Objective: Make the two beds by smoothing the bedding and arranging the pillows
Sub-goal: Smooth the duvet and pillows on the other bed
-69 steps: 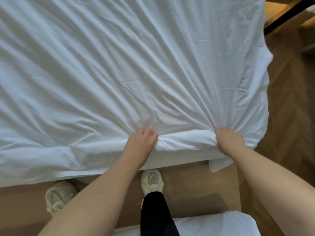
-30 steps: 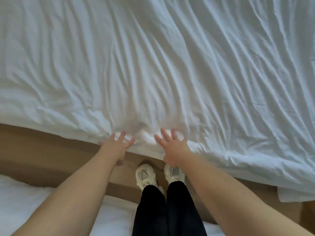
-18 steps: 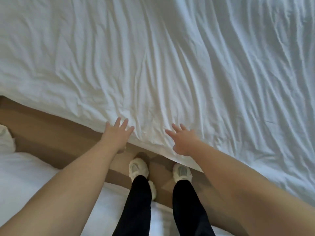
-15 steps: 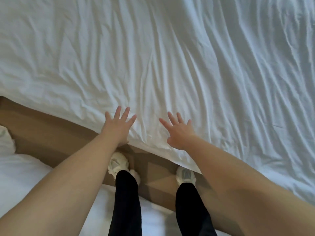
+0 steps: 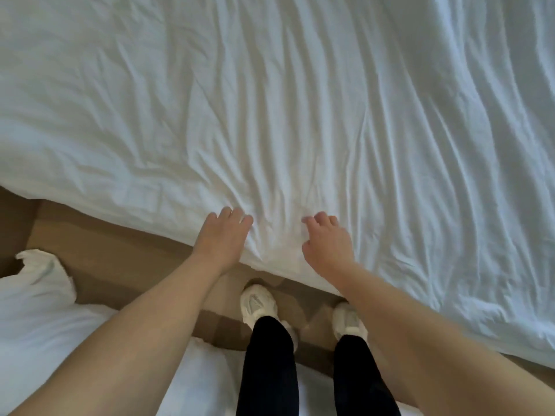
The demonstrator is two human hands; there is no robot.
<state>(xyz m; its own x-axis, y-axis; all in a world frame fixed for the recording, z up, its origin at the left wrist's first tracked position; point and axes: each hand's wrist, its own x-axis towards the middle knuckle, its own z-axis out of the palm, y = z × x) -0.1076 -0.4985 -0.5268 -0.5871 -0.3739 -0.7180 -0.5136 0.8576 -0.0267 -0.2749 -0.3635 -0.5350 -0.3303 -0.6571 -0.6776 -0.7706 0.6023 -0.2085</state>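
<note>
A wrinkled white duvet [image 5: 300,100] covers the bed and fills most of the view. Its near edge runs diagonally from the left down to the lower right. My left hand [image 5: 223,235] and my right hand [image 5: 327,243] lie side by side on that edge, right above my feet. The fingers of both hands are curled into the fabric, and folds fan out from the bunched cloth between them. White bedding of the second bed [image 5: 42,310] shows at the lower left, behind my legs. No pillow is clearly in view.
A narrow strip of brown floor [image 5: 120,250] runs between the two beds. I stand in it in white shoes [image 5: 258,304] and black trousers. The far edges of the bed are out of view.
I have stepped left along the bedside. My hands let go of the foot-end edge, spread flat on the side edge, and now their fingers have curled into the duvet.
</note>
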